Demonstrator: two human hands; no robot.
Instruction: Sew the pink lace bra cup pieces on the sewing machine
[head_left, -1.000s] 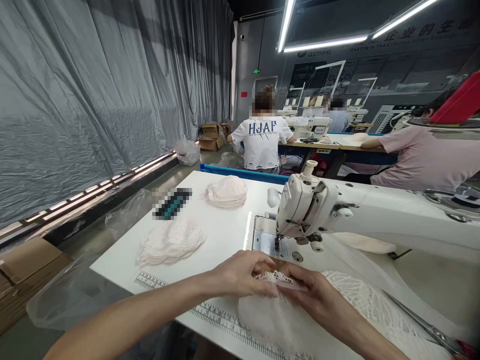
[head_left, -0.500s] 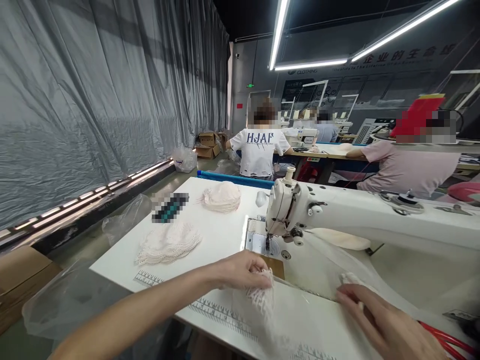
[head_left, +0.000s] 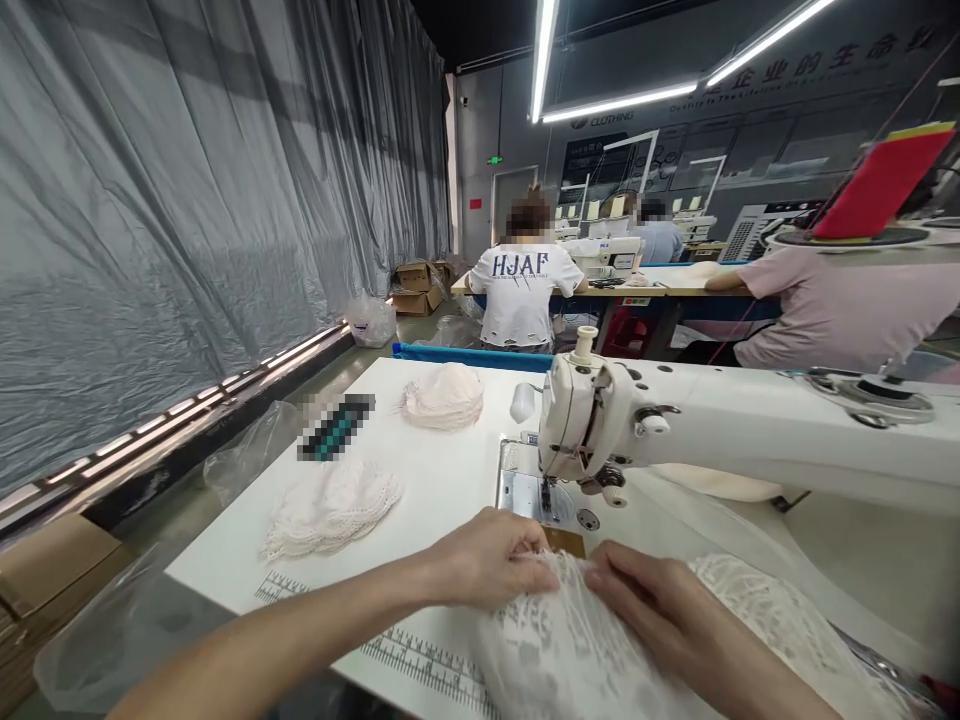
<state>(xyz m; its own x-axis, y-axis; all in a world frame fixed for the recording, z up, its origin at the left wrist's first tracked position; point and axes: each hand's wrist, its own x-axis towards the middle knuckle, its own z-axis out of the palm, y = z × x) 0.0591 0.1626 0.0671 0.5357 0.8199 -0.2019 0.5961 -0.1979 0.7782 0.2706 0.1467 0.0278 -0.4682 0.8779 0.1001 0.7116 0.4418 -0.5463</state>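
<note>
Just in front of the white sewing machine (head_left: 592, 420), my left hand (head_left: 502, 560) pinches the upper edge of a white lace fabric piece (head_left: 555, 650). Close beside it, my right hand (head_left: 652, 595) grips the same edge, its fingers closed. The lace hangs down between both hands over the table's front edge, its lower part blurred. The needle and presser foot (head_left: 547, 495) stand a little beyond my hands, apart from the lace. More white lace (head_left: 780, 610) lies to the right of my right forearm.
On the white tabletop (head_left: 435, 480), a scalloped lace stack (head_left: 330, 510) and a pale fabric stack (head_left: 442, 398) lie left. A blurred-out dark item (head_left: 337, 428) sits between them. Printed rulers (head_left: 427, 655) run along the front edge. Co-workers (head_left: 525, 290) sit ahead.
My right hand has moved left from the right side of the table and now grips the lace beside my left hand. The lace is spread wider, and more lace shows at the right.
</note>
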